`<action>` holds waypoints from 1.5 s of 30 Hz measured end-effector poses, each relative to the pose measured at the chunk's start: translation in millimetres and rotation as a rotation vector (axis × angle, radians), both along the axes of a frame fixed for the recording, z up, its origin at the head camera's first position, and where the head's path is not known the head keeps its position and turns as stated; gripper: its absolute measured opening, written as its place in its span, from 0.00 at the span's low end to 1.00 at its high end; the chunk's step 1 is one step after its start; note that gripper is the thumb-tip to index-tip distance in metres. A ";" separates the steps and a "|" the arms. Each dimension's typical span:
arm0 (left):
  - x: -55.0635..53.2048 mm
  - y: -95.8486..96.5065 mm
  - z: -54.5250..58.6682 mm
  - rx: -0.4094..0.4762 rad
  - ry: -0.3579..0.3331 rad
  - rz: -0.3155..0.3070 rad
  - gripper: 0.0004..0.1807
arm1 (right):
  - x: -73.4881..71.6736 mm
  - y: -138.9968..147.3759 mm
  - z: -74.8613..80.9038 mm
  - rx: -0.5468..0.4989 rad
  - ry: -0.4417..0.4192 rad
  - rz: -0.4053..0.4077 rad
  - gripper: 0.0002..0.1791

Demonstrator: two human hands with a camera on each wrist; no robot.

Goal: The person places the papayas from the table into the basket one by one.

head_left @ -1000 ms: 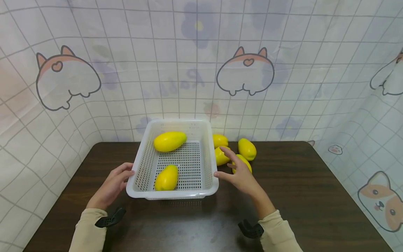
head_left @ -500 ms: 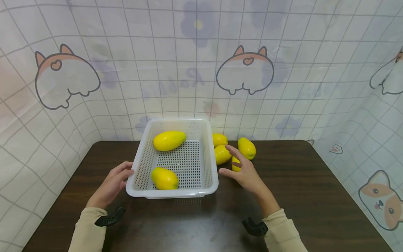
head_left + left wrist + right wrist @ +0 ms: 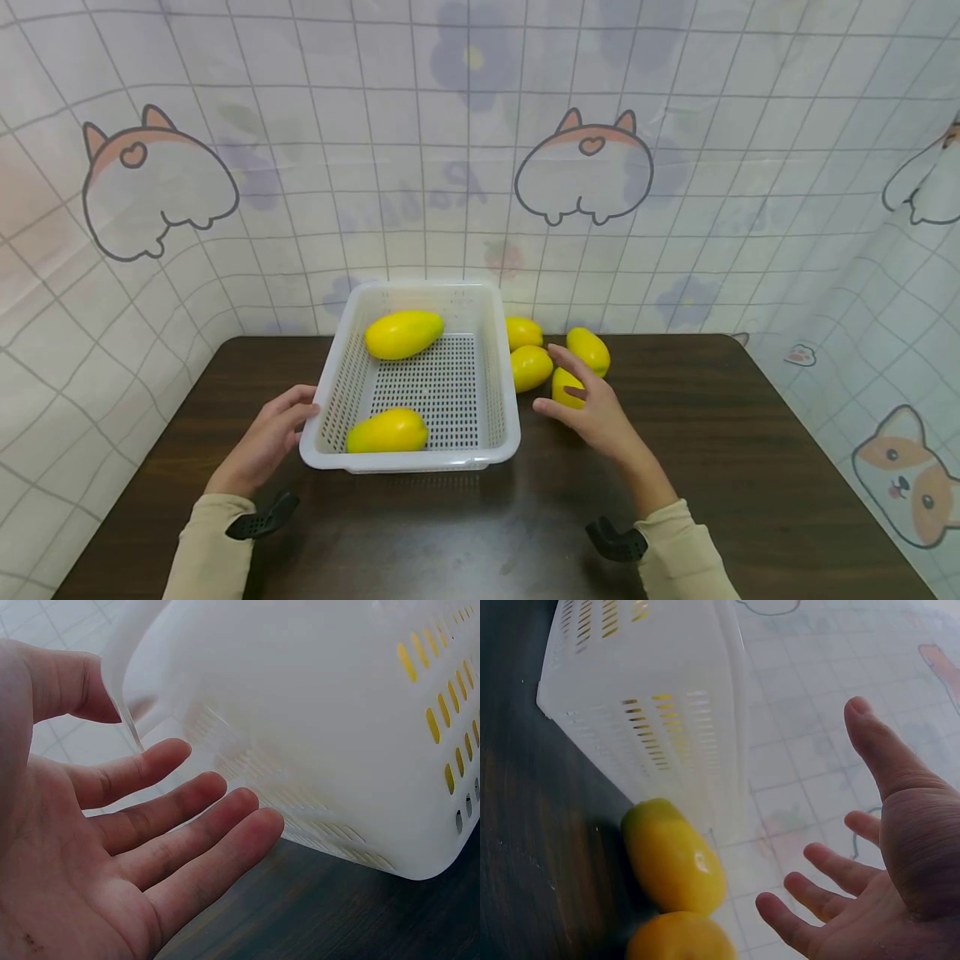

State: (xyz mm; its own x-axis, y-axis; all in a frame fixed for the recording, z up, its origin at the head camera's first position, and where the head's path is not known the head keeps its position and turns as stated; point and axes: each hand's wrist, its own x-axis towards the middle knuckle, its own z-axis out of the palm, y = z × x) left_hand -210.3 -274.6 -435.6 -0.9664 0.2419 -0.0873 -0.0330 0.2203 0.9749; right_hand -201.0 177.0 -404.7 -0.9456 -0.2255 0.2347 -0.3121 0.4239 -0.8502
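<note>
A white perforated plastic basket (image 3: 491, 457) stands on the dark table with two yellow mangoes inside, one mango (image 3: 405, 335) at the back and another mango (image 3: 387, 431) lying sideways at the front. My left hand (image 3: 266, 437) is at the basket's left side, its thumb at the rim; in the left wrist view its fingers (image 3: 217, 855) extend loosely beside the outer wall. To the right of the basket, my right hand (image 3: 596, 417) is held with thumb and fingers spread, nothing between them. It partly covers a mango (image 3: 565, 389) in the head view.
More mangoes lie right of the basket: a mango (image 3: 531, 368) beside its wall, a mango (image 3: 523, 332) behind that, and a mango (image 3: 588, 350) farther right. A white gridded curtain (image 3: 705, 250) hangs behind and around the dark wooden table (image 3: 720, 450).
My right hand has drawn away from the basket's rim toward the right. The front mango in the basket has turned from slanted to lying sideways. My left hand has stayed in place.
</note>
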 end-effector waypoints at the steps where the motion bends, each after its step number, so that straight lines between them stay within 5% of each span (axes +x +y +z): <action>1: -0.1 0.1 -0.1 -0.001 0.000 0.001 0.25 | 0.2 0.8 0.4 0.000 0.001 -0.004 0.41; 20: -0.7 0.1 0.2 0.000 0.002 -0.003 0.25 | 2.0 13.8 3.3 0.018 -0.011 -0.057 0.41; 45: -0.7 -1.2 -1.4 0.002 -0.007 -0.001 0.25 | 0.4 31.0 -12.6 0.067 -0.012 -0.108 0.39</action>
